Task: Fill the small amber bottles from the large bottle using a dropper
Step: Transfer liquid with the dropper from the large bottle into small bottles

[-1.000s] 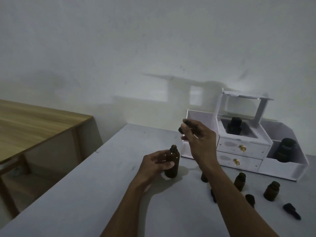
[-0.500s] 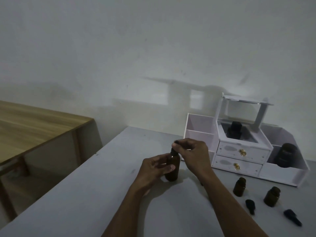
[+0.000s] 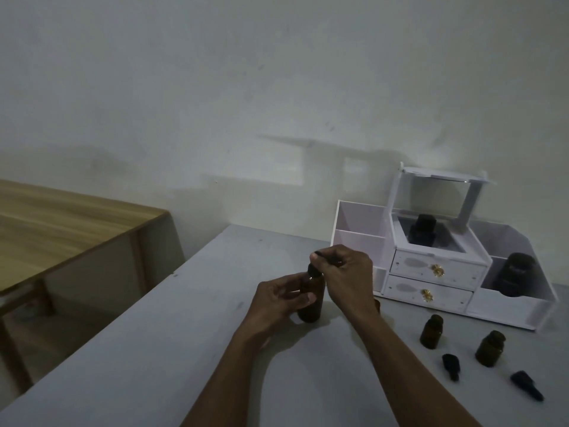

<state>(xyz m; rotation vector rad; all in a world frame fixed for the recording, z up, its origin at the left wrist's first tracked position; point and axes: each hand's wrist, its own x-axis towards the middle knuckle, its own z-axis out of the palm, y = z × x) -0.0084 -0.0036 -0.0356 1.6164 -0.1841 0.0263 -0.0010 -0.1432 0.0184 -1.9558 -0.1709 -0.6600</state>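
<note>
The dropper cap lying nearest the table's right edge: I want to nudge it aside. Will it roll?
The dropper cap lies on its side and looks round, so it would probably roll. It tapers, so likely in a curve. It looks small, probably light.

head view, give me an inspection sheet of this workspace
surface: grey table, bare at left
job's things: large bottle upright; two small bottles open, upright; a third partly hidden behind the right wrist; two caps lying loose
clutter: white organiser holding two dark jars
hands: left hand grips large bottle; right hand pinches dropper at its neck
cables: nothing seen
surroundings: wooden table, wall
</note>
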